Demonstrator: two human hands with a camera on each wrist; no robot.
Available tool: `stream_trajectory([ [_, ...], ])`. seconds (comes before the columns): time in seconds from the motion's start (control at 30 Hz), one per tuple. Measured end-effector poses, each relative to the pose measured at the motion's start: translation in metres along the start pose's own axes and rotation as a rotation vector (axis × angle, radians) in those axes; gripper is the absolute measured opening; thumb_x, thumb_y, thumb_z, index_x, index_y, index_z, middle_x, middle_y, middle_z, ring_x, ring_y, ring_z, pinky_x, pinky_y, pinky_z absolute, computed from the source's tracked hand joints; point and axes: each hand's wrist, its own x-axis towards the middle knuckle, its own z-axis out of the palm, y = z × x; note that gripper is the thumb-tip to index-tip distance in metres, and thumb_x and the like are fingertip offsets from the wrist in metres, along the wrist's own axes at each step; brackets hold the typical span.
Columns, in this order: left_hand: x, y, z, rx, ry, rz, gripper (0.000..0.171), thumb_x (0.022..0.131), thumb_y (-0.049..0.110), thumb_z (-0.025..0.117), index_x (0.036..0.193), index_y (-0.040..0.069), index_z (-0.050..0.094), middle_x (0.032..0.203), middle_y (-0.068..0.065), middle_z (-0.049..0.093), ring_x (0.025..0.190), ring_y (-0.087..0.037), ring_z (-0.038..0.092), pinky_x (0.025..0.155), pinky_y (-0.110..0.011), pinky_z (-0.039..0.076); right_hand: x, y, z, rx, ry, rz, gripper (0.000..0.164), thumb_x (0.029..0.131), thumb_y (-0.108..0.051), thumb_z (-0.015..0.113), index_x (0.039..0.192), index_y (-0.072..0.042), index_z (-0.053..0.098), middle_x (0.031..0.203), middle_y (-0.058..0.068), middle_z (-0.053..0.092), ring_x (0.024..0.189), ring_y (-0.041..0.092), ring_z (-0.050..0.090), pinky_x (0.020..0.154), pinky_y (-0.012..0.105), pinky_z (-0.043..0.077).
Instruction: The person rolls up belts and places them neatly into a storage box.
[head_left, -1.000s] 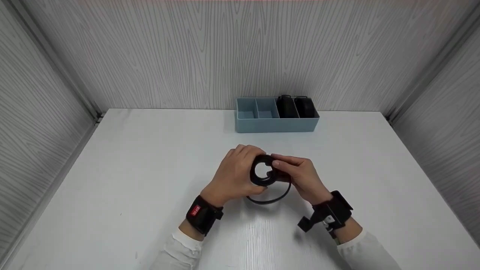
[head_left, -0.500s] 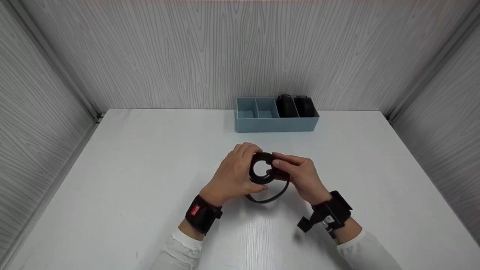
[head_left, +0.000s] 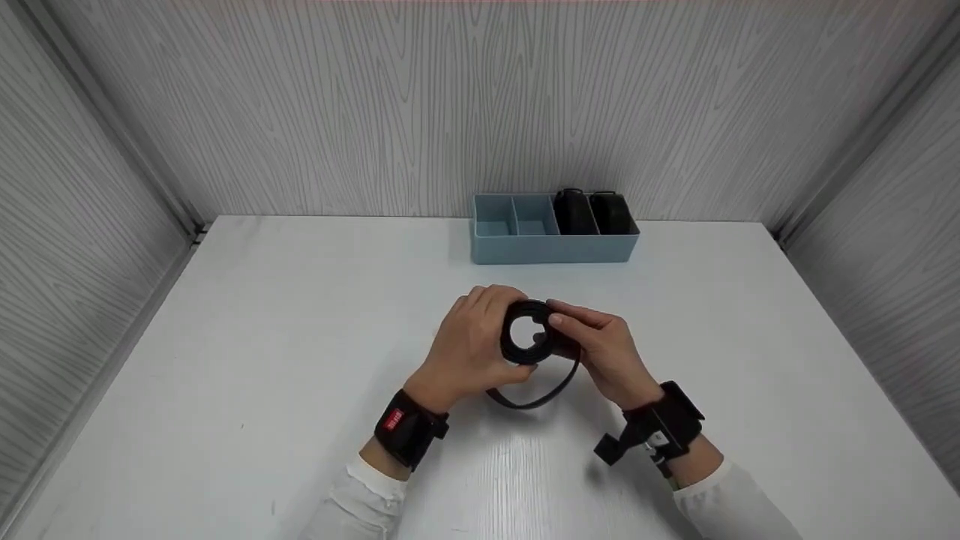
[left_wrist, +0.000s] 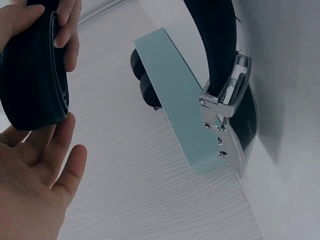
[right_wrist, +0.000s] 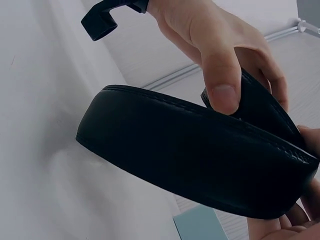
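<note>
A black belt [head_left: 516, 355] is wound into a coil above the middle of the table, with a loose length curving below it. My left hand [head_left: 469, 345] holds the coil from the left, fingers over the top and thumb underneath. On the coil's right side, my right hand [head_left: 609, 358] pinches the belt between thumb and fingers. In the left wrist view, the silver buckle [left_wrist: 232, 95] hangs on the free end, apart from the left hand [left_wrist: 30, 185]. The right wrist view shows the broad strap [right_wrist: 190, 145] crossing below the right thumb; its stitched edge is visible.
A blue-green divided box [head_left: 551, 250] stands against the back wall. Its two right compartments hold rolled black belts [head_left: 574, 214], and the two left ones show their bare floors. Wood-grain walls [head_left: 337, 112] surround the white table [head_left: 262, 337] at the back and sides.
The belt coil has risen slightly in the head view, with both hands still on it. The loose strap's left part has shifted a little left. The box has not moved.
</note>
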Motion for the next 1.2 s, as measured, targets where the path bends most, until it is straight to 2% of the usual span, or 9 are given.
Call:
stream_trajectory([
  [0.13, 0.000, 0.002, 0.002, 0.050, 0.022, -0.045, 0.079, 0.066, 0.044, 0.095, 0.125, 0.005, 0.058, 0.116, -0.005, 0.063, 0.104, -0.020, 0.058, 0.090, -0.037, 0.051, -0.001, 0.002, 0.004, 0.004, 0.016, -0.019, 0.047, 0.097, -0.011, 0.076, 0.140, 0.001, 0.063, 0.124, 0.018, 0.072, 0.110, 0.032, 0.072, 0.093, 0.039, 0.058],
  [0.27, 0.000, 0.003, 0.001, 0.050, -0.014, -0.091, 0.084, 0.065, 0.047, 0.096, 0.126, 0.005, 0.056, 0.117, -0.005, 0.062, 0.105, -0.021, 0.058, 0.092, -0.037, 0.050, 0.000, 0.003, 0.003, -0.002, 0.025, -0.028, 0.048, 0.097, -0.008, 0.075, 0.141, 0.004, 0.061, 0.123, 0.018, 0.073, 0.108, 0.030, 0.073, 0.092, 0.040, 0.058],
  [0.4, 0.001, 0.002, -0.001, -0.043, -0.076, -0.091, 0.086, 0.068, 0.042, 0.098, 0.131, 0.004, 0.053, 0.122, -0.006, 0.060, 0.112, -0.021, 0.056, 0.098, -0.035, 0.049, 0.001, 0.003, 0.000, -0.002, 0.020, -0.016, 0.050, 0.097, -0.009, 0.075, 0.141, 0.005, 0.059, 0.122, 0.018, 0.073, 0.103, 0.025, 0.075, 0.092, 0.039, 0.058],
  [0.53, 0.001, -0.001, -0.004, -0.165, -0.119, -0.041, 0.086, 0.072, 0.029, 0.098, 0.138, 0.001, 0.051, 0.131, -0.008, 0.059, 0.121, -0.022, 0.054, 0.106, -0.033, 0.046, 0.002, 0.001, -0.002, 0.001, 0.016, 0.004, 0.046, 0.096, -0.011, 0.077, 0.138, 0.002, 0.064, 0.120, 0.017, 0.073, 0.102, 0.024, 0.075, 0.091, 0.038, 0.058],
  [0.6, 0.001, -0.001, -0.004, -0.190, -0.126, -0.013, 0.084, 0.073, 0.025, 0.096, 0.140, 0.001, 0.051, 0.132, -0.009, 0.060, 0.122, -0.022, 0.055, 0.107, -0.033, 0.046, 0.002, 0.001, -0.004, -0.002, 0.006, 0.016, 0.046, 0.096, -0.011, 0.076, 0.139, 0.002, 0.063, 0.118, 0.017, 0.074, 0.100, 0.023, 0.075, 0.091, 0.038, 0.058],
  [0.77, 0.001, -0.001, -0.002, -0.153, -0.082, 0.007, 0.079, 0.071, 0.029, 0.096, 0.133, 0.003, 0.056, 0.124, -0.006, 0.063, 0.114, -0.020, 0.058, 0.100, -0.031, 0.050, 0.002, 0.001, -0.003, -0.003, -0.011, 0.021, 0.045, 0.098, -0.012, 0.075, 0.139, 0.001, 0.064, 0.118, 0.016, 0.074, 0.102, 0.025, 0.075, 0.091, 0.037, 0.059],
  [1.0, 0.000, 0.001, 0.003, -0.059, -0.014, -0.086, 0.079, 0.066, 0.035, 0.097, 0.124, 0.002, 0.055, 0.114, -0.007, 0.060, 0.103, -0.019, 0.055, 0.090, -0.030, 0.052, -0.001, 0.005, 0.006, 0.013, 0.028, -0.017, 0.045, 0.098, -0.007, 0.073, 0.141, 0.001, 0.062, 0.124, 0.018, 0.072, 0.104, 0.025, 0.075, 0.090, 0.038, 0.059],
  [1.1, 0.000, 0.002, 0.003, -0.065, -0.020, -0.118, 0.081, 0.065, 0.037, 0.099, 0.123, 0.002, 0.054, 0.112, -0.007, 0.059, 0.102, -0.019, 0.054, 0.088, -0.031, 0.052, -0.001, 0.006, 0.006, 0.020, 0.026, -0.013, 0.046, 0.098, -0.006, 0.073, 0.142, 0.001, 0.061, 0.123, 0.018, 0.072, 0.103, 0.025, 0.075, 0.090, 0.039, 0.059],
  [1.2, -0.001, 0.001, 0.001, -0.102, -0.055, -0.114, 0.084, 0.066, 0.038, 0.099, 0.126, 0.003, 0.052, 0.116, -0.007, 0.059, 0.106, -0.020, 0.054, 0.091, -0.032, 0.051, 0.000, 0.005, 0.004, 0.022, 0.017, -0.001, 0.046, 0.097, -0.008, 0.074, 0.141, 0.001, 0.062, 0.120, 0.017, 0.074, 0.101, 0.025, 0.076, 0.089, 0.038, 0.059],
])
